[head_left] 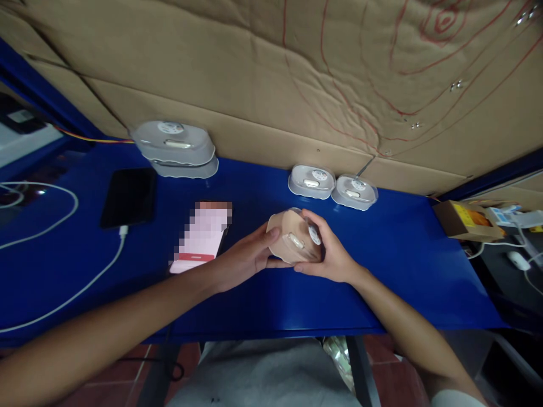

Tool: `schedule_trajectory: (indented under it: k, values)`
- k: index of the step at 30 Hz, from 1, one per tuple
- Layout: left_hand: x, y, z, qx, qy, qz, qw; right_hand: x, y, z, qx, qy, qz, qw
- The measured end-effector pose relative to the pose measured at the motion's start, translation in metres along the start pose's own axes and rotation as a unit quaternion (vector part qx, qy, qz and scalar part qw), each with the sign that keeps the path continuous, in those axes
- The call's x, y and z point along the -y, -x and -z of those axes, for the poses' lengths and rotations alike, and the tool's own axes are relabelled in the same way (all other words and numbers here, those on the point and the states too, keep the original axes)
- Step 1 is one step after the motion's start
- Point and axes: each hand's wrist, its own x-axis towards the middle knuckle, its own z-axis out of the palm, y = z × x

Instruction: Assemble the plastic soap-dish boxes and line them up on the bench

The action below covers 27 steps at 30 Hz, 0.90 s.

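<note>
Both my hands hold one small clear plastic case (294, 237) with a white part inside, a little above the blue table (399, 265). My left hand (244, 257) grips its left side, thumb on top. My right hand (333, 251) wraps its right side, fingers curled over the top. Two more such cases (311, 181) (354, 191) lie side by side at the table's back edge, apart from my hands.
A stack of larger clear cases (176, 148) sits at the back left. A black phone (129, 196) on a white cable (91, 277) and a second phone (201, 237) with a blurred screen lie left of my hands. Cardboard (297, 73) walls the back. A small box (464, 219) sits far right.
</note>
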Motion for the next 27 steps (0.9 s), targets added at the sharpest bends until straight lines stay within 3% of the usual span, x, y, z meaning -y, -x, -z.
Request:
schedule_trajectory:
  k: [3,7,16,19,23,27]
  values:
    - [0.001,-0.001,0.002,0.008,-0.007,-0.007,1.0,-0.001,0.0,0.002,0.014,-0.037,-0.011,0.999]
    - [0.002,-0.002,0.005,-0.004,-0.024,-0.012,1.0,0.001,0.0,0.001,0.012,-0.003,0.007,1.0]
    - [-0.001,-0.002,0.004,-0.146,-0.106,0.002,0.984,0.012,0.003,-0.005,0.021,0.202,0.055,0.978]
    - [-0.002,-0.004,0.006,-0.139,-0.058,-0.003,0.989,0.008,0.002,-0.001,0.006,0.182,0.062,0.981]
    - [-0.006,-0.007,0.009,-0.111,-0.013,-0.011,0.994,-0.004,-0.001,0.006,-0.036,0.076,-0.007,0.996]
    - [-0.007,-0.006,0.009,-0.129,-0.069,0.019,0.989,-0.012,-0.002,0.015,0.002,0.041,-0.028,0.999]
